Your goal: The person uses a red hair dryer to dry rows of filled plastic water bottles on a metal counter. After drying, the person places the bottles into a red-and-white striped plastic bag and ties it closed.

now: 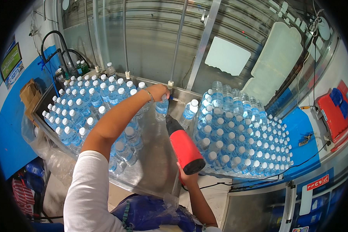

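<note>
My left hand (158, 92) grips a labelled clear plastic water bottle (161, 109) by its top, just above the stainless-steel table (153, 162); whether its base touches the metal I cannot tell. The fingers cover the cap. In my right hand (188, 175), partly hidden by the tool, is a red heat gun (186, 147) with a black nozzle (173, 124). That nozzle points up at the lower part of the held bottle, very close to it. Right of the nozzle stands another capped bottle (188, 113).
Many capped bottles (84, 98) crowd the table's left side, partly behind my left arm. To the right is a large block of bottles (235, 136), some stacked on top. A black cord (249, 184) runs right from the heat gun. Glass panels with metal bars (178, 43) rise behind.
</note>
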Demonstrator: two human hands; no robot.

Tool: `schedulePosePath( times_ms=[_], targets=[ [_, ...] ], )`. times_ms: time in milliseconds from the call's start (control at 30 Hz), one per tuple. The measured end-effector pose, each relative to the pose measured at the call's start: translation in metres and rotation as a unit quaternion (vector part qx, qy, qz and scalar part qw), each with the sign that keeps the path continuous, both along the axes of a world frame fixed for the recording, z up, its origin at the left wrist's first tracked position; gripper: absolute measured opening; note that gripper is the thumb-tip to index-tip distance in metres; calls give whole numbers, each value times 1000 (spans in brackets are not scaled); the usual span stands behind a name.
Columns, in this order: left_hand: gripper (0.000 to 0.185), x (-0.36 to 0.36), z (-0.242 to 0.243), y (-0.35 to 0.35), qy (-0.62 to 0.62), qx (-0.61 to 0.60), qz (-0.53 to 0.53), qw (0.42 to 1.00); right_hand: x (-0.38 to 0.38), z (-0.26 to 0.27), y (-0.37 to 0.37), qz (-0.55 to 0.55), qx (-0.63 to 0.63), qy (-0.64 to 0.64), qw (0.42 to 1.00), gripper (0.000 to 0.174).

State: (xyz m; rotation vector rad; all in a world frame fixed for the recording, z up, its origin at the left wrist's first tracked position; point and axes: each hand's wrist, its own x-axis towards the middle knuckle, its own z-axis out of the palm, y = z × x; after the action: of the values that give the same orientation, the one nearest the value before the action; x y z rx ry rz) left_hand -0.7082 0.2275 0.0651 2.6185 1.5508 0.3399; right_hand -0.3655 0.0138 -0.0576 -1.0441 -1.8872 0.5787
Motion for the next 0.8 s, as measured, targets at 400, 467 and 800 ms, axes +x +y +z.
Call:
schedulePosePath(
  times_ms=[400,467,800],
  targets=[
    [35,59,12,3,10,-45,94,995,11,-17,6,-9,63,-50,997,37],
    [41,73,9,9,14,-27,148,988,14,-20,8,6,51,-66,996,34],
    [50,109,-8,29,-86,24,312,946,3,-12,16,28,18,34,999,28]
  ],
)
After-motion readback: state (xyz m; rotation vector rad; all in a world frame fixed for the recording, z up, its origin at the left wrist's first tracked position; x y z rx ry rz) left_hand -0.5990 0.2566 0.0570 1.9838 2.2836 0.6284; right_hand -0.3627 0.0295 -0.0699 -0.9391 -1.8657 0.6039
